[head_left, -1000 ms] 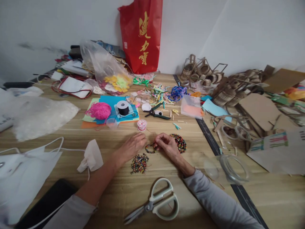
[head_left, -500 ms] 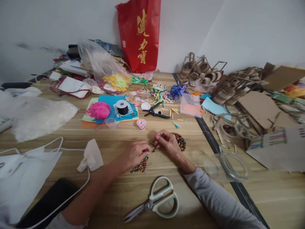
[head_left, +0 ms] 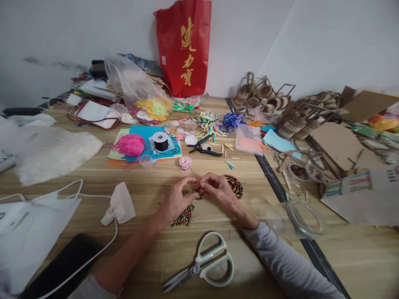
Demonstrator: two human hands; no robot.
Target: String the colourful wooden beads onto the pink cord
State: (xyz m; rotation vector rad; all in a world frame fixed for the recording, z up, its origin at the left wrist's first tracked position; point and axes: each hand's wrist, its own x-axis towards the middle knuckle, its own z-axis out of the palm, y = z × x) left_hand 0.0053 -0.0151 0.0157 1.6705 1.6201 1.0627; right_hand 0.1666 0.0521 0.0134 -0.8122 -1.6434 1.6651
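My right hand [head_left: 220,191] pinches thumb and forefinger together on a thin cord carrying a few small beads [head_left: 198,197]. Close against its fingertips, my left hand [head_left: 177,201] curves with thumb and forefinger apart; no object shows between them. Below the left fingers lies a heap of loose multicoloured beads [head_left: 183,216]. A coil of strung beads [head_left: 235,187] rests just behind my right hand. From a pink-and-white spool [head_left: 185,164], a thin reddish thread runs toward my hands. Open-bladed scissors with pale handles [head_left: 215,259] lie nearer me.
Pliers [head_left: 205,148], a black cord spool [head_left: 161,143] and pink yarn [head_left: 132,144] lie farther back. Small woven baskets [head_left: 264,95] and cardboard [head_left: 336,143] crowd the right. A white cable [head_left: 109,238] and black phone-like slab [head_left: 62,265] are at left.
My left hand has turned and its thumb and forefinger have spread, moving up beside the right fingertips. My right hand has shifted slightly left, still pinching.
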